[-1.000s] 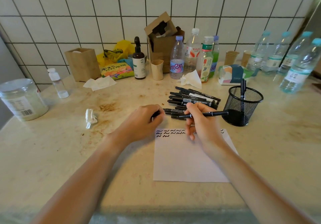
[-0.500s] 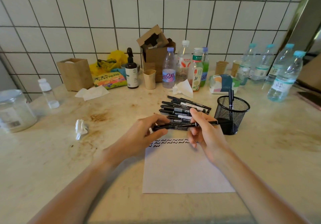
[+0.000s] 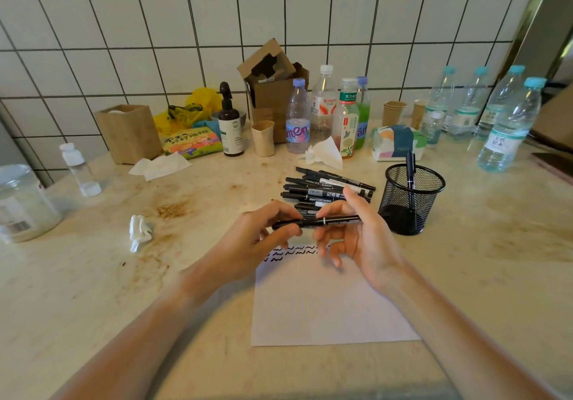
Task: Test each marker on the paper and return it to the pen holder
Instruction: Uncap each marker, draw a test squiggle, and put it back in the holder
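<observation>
Both hands hold one black marker above the top edge of the paper, just left of the pen holder; left hand curls thumb and fingers round the marker's left end, right hand pinches the right half between thumb and forefinger, other fingers loose; step looks like capping or uncapping, cannot tell which; to do it well, keep both grips close to the joint and move the cap straight along the barrel, no twisting sideways, tip kept off the skin; marker lies nearly level, long axis left to right, right end towards the pen holder and a touch higher; untested markers piled just left of the pen holder; one marker upright inside it.
</observation>
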